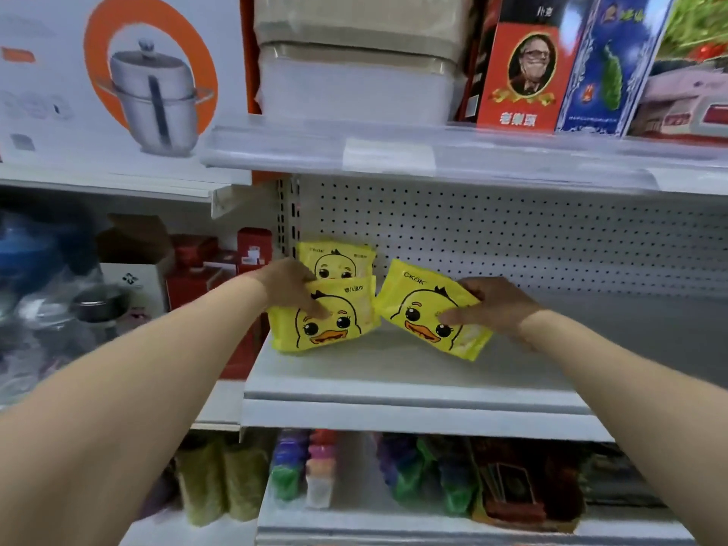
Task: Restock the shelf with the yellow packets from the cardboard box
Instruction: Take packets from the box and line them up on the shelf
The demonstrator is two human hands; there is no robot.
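So, three yellow packets (337, 260) in total, all with the cartoon duck face on the front, and two hands, one on each of the nearer two.

Going from the left: the left hand (289, 285) grips the front packet (327, 327) by its upper left corner, with one digit laid across the duck's forehead. That one stands on its bottom edge at the left end of the shelf (394, 374). The back packet (338, 262) stands upright right behind it, close to the rear wall, and nobody's touching it. Just to the right, the third packet (429, 309) is tilted with its top left corner up, nearly touching the front one. The right hand (500, 305) pinches its right edge, thumb on the front and fingers behind. I can't tell if its lower edge is touching the shelf or sitting just above it.

The shelf is a plain white metal board with a white pegboard panel (512, 238) behind it. It looks like a shop aisle. Far left, there's a big white box with a steel pot printed on it (118, 84), and some red boxes (193, 277) below that. On the upper shelf (433, 151) I count one red box with a portrait (520, 72) and one blue box (606, 65) next to it. The lower shelf holds blurry multicoloured stacks (299, 466).
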